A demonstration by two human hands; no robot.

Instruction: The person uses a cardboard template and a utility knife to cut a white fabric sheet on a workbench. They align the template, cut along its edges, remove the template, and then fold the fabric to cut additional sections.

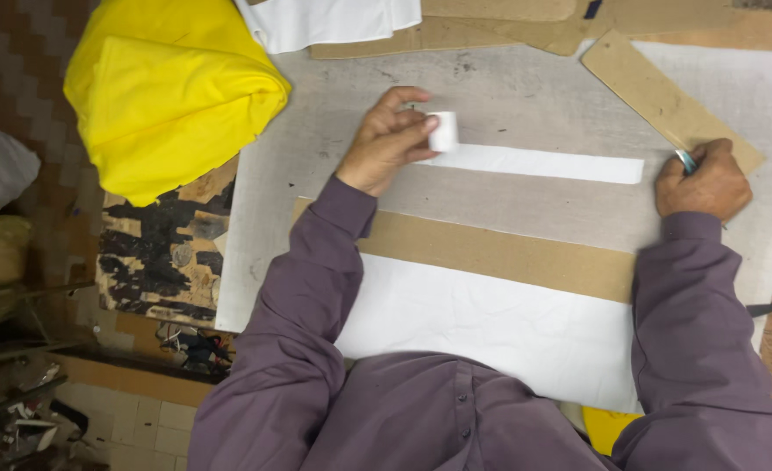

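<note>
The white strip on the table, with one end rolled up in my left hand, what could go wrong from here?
1. The left hand pinches only the rolled end of the white strip; the flat part lies free and could skew or crease.
2. The right hand holds a small metal tool right by the strip's far end; a slip might nick the strip.
3. The cardboard strip over the white fabric sheet may shift under the sleeves.

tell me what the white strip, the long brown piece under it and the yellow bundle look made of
The white strip, one end rolled in the left hand: seemingly thin woven cloth or interfacing, matte, lying flat and limp. The brown piece: cardboard or thin fibreboard by its stiff straight edges and dull tan face. The yellow bundle: soft fabric, with rounded folds and no shine.
</note>
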